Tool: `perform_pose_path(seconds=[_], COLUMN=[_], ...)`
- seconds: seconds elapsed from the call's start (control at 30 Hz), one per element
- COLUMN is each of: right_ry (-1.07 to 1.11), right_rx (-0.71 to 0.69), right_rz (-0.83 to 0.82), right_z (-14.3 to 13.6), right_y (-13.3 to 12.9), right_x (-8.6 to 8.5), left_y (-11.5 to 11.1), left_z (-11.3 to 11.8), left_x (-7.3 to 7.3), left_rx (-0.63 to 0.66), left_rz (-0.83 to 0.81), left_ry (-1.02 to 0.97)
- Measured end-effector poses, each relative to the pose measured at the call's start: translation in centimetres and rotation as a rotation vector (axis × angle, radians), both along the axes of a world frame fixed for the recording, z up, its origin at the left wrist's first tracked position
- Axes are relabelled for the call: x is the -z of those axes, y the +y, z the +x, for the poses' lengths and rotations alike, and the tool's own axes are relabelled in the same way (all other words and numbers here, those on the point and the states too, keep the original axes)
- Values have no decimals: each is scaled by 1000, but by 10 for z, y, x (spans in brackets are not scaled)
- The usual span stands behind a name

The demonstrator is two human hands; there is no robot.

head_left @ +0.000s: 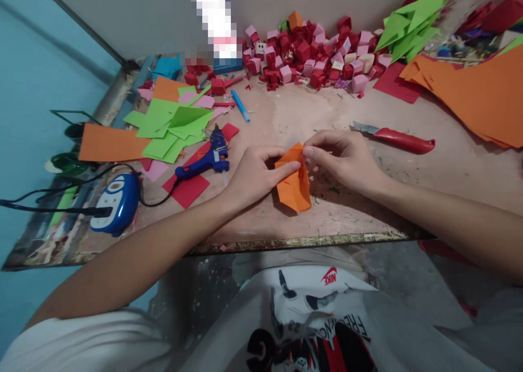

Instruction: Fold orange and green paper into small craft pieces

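A creased, partly folded piece of orange paper is held between my two hands, just above the table near its front edge. My left hand grips its left side, the thumb lying across the top of the paper. At the upper right edge, my right hand pinches the paper between thumb and fingertips. To the right of that hand lies a red-handled utility knife with its blade out. A blue hot glue gun rests left of my left hand.
Red and pink paper cubes are heaped along the back wall. Green paper sheets and an orange strip lie at left, by a blue-and-white power socket with cables. A blue pen lies mid-table. Large orange sheets fill the right.
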State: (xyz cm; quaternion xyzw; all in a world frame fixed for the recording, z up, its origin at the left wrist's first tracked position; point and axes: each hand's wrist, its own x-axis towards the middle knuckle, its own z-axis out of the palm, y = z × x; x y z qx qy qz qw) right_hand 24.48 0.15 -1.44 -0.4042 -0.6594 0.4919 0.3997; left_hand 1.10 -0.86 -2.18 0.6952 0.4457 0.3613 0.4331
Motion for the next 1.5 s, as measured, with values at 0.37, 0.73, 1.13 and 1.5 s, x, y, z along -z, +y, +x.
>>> perform_pose_path(seconds=[0.37,0.73,1.13,1.5], right_ry=[-149,-152,-138,-172], right_rx=[-105,18,90,10], right_rz=[-11,41,84,119], right_z=[1,2,2,0], right_y=[2,4,6,0], right_x=[-3,5,1,-2], left_y=[-3,-2,-3,-5], left_z=[0,-1,-2,2], left_x=[-1,-2,-6,-5], left_rx=[-66,-130,-110,-30], left_rz=[91,98,213,157], left_ry=[39,-68,-17,-47])
